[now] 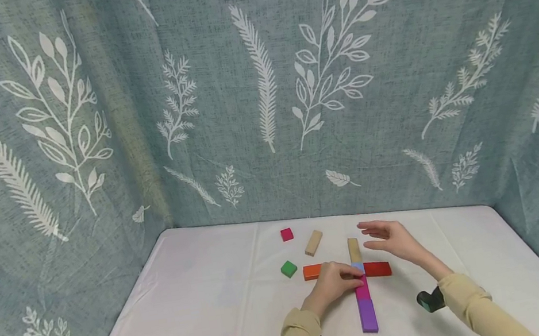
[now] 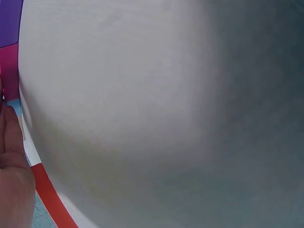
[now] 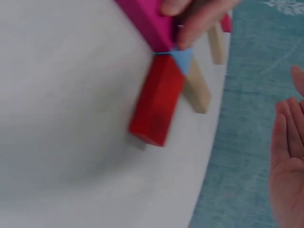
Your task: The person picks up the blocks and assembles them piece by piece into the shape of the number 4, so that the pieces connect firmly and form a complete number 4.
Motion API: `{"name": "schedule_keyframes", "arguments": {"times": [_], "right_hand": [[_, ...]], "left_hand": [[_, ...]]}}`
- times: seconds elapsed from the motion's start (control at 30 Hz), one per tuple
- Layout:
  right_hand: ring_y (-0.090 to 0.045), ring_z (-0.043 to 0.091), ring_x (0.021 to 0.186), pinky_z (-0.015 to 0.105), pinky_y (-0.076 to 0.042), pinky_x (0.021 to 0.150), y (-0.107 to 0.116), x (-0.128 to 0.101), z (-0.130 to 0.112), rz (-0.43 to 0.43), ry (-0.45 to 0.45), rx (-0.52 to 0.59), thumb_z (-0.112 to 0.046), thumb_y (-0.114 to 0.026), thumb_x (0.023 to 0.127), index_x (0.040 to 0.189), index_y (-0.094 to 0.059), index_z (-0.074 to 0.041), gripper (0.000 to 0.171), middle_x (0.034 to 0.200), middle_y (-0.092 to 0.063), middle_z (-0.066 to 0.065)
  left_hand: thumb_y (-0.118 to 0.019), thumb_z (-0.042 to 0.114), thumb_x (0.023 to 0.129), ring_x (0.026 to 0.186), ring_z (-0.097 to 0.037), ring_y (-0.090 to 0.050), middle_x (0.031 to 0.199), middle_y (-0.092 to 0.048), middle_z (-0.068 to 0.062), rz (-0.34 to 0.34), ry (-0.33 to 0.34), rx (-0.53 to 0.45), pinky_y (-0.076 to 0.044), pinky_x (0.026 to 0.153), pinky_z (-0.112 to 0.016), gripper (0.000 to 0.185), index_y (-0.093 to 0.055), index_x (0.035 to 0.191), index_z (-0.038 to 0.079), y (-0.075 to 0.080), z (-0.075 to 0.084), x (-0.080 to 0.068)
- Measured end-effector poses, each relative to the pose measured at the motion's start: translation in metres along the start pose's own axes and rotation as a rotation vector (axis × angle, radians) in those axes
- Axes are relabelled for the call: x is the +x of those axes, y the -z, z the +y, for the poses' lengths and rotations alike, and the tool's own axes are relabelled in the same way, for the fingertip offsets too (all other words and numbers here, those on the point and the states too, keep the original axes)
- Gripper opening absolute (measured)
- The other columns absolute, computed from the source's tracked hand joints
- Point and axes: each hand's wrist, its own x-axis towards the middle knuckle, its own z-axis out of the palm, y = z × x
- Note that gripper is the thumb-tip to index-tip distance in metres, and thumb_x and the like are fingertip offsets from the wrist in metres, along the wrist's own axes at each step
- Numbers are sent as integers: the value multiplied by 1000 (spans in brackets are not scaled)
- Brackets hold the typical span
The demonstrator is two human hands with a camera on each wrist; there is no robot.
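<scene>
Wooden blocks form a cross on the white table: a light blue cube (image 1: 358,267) at the centre, an orange block (image 1: 312,272) left, a red block (image 1: 377,269) right, a natural wood block (image 1: 354,249) behind, then a magenta block (image 1: 363,291) and a purple block (image 1: 368,316) in front. My left hand (image 1: 332,283) pinches the magenta block near its far end, fingertips close by the light blue cube and partly covering it. Above the table, right of the natural block, my right hand (image 1: 392,239) holds nothing, its fingers apart and gently bent.
Behind and left of the cross lie a loose natural wood block (image 1: 314,243), a green cube (image 1: 289,269) and a crimson cube (image 1: 287,234). A patterned blue-green curtain (image 1: 240,108) surrounds the white table (image 1: 181,309) at the back and sides.
</scene>
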Motion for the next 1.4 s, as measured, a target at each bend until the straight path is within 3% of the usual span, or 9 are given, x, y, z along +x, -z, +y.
{"name": "schedule_keyframes", "arguments": {"times": [0.43, 1.0, 1.2, 1.4], "right_hand": [[-58, 40, 115, 43, -49, 95, -24, -14, 29, -56, -42, -31, -11, -66, 88, 125, -57, 5, 42, 126, -59, 25], [-63, 41, 106, 37, -55, 85, -35, -17, 35, -62, -1, -28, -4, -66, 87, 117, -60, 11, 34, 115, -63, 29], [-63, 41, 105, 42, -54, 86, -39, -19, 37, -31, 22, -43, 0, -65, 86, 115, -60, 12, 32, 114, -64, 29], [-64, 39, 104, 37, -55, 85, -44, -17, 43, -3, 24, -93, 1, -66, 84, 113, -63, 10, 31, 112, -66, 26]], "left_hand": [[-74, 12, 81, 94, -10, -68, 96, -75, -4, 3, -8, 12, -52, 83, -16, 18, -76, 99, 7, 1, 1, 0], [-75, 12, 80, 95, -6, -67, 95, -75, -2, 19, -19, 27, -51, 84, -14, 18, -76, 97, 8, -1, -2, 2], [-74, 12, 81, 97, -8, -67, 96, -75, -2, 13, -13, 19, -51, 85, -16, 18, -76, 99, 8, -2, 0, 2], [-74, 11, 81, 97, -8, -67, 97, -75, -2, -1, -16, 30, -51, 85, -16, 19, -75, 100, 8, 0, 0, 3]]}}
